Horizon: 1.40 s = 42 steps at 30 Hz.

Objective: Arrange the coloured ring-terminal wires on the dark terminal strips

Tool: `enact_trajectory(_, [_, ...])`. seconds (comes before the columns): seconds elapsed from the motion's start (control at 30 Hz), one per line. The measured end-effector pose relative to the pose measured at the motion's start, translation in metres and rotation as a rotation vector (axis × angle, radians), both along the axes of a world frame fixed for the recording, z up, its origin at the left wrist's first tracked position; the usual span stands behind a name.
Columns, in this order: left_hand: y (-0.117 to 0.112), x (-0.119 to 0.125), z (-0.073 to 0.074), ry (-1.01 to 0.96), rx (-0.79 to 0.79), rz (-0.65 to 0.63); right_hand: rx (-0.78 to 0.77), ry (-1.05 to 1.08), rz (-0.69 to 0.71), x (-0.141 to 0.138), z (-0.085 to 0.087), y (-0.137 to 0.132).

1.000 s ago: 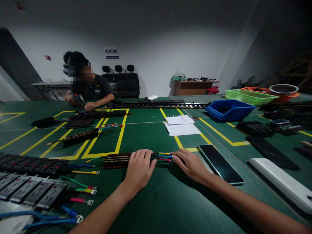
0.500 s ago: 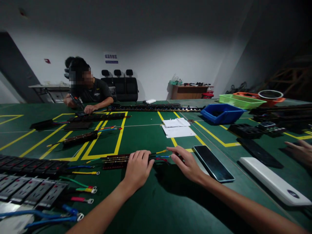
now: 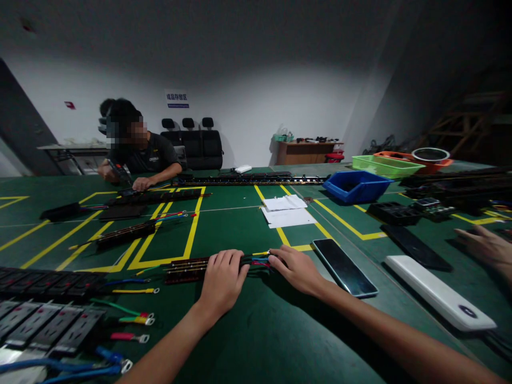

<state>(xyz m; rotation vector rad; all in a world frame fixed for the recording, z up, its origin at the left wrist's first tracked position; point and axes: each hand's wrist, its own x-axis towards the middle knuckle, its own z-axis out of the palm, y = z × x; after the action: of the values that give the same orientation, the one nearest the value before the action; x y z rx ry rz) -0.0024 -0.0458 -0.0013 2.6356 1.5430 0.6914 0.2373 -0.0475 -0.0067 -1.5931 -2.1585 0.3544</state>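
My left hand [image 3: 224,282] is wrapped over the right end of a dark power-strip housing [image 3: 182,271] with brass bars along it, lying on the green table. Coloured wires [image 3: 258,261], yellow, blue and red, come out of that end. My right hand [image 3: 294,269] has its fingers closed around the wires' tips, covering most of their terminals. A green-yellow wire sticks out at the housing's left end. On the left lie socket strips [image 3: 56,326] with ring-terminal leads.
A phone [image 3: 344,268] and a white power bank [image 3: 438,293] lie to the right. Farther off are paper sheets [image 3: 290,217], a blue bin [image 3: 358,186] and a green tray [image 3: 386,166]. Across the table a co-worker [image 3: 142,160] holds a power tool. Another person's hand [image 3: 486,246] shows at right.
My right hand has moved in to the wires and its fingers have closed on their ends. My left hand stays on the housing. The camera view has shifted slightly.
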Motion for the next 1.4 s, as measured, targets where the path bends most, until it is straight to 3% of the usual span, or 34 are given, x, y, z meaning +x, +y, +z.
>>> enact_trajectory(0.27, [0.002,-0.001,-0.003,-0.005,0.044,0.008,0.149,0.361,0.028,-0.005,-0.012,0.005])
enact_trajectory(0.37, [0.003,-0.001,-0.004,0.007,0.054,0.011,0.175,0.345,0.047,-0.006,-0.011,0.004])
enact_trajectory(0.67, [-0.001,0.000,0.004,0.017,0.007,0.009,0.059,0.227,0.043,0.011,-0.011,0.011])
enact_trajectory(0.93, [0.002,0.002,0.004,0.034,-0.004,0.008,-0.052,0.247,0.181,0.029,-0.004,0.020])
enact_trajectory(1.17, [0.003,0.002,0.003,0.046,-0.001,0.007,-0.089,0.330,0.293,0.039,-0.010,0.027])
enact_trajectory(1.4, [0.004,0.002,0.002,0.045,0.017,0.001,-0.091,0.407,0.194,0.040,-0.010,0.029])
